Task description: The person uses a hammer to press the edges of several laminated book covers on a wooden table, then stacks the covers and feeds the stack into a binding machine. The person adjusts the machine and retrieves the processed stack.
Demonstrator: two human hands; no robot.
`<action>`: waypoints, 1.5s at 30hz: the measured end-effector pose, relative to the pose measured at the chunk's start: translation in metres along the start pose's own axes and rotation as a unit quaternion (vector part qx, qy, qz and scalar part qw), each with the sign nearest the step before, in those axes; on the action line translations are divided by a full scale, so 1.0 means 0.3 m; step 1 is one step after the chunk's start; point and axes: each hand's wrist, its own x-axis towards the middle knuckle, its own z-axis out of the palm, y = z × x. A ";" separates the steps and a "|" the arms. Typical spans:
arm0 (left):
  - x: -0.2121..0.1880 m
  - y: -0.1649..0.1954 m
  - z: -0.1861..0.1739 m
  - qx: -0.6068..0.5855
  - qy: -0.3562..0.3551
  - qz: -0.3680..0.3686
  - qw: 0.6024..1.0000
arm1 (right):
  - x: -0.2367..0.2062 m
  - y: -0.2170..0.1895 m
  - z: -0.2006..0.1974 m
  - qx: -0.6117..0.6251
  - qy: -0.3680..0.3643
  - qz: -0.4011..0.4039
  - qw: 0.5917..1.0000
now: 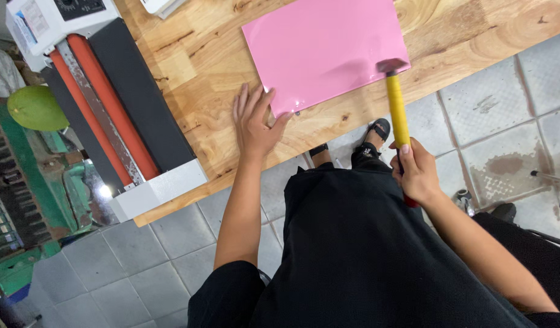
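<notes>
- A wooden table (pixel 207 67) carries a roller laminating machine (pixel 119 109) at its left end.
- A glossy pink sheet (pixel 325 45) lies flat near the table's front edge.
- The left hand (pixel 255 124), fingers spread wide, presses the sheet's near corner.
- The right hand (pixel 416 173) grips a yellow-handled hammer (pixel 396 100), its head over the sheet's right edge.

Left hand (pixel 255 121) flat, fingers spread, arm extended, right hand (pixel 415 173) fisted in a grip, forearm bent

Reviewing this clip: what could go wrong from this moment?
The left hand lies flat on the pink sheet corner, on the same sheet as the hammer head, so a stray swing could reach fingers. The sheet sits near the wooden table edge and might slide or dent under a blow.
</notes>
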 end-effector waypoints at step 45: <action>-0.030 0.013 0.014 0.022 -0.036 0.004 0.999 | -0.011 -0.116 0.184 -0.056 -0.155 0.128 0.978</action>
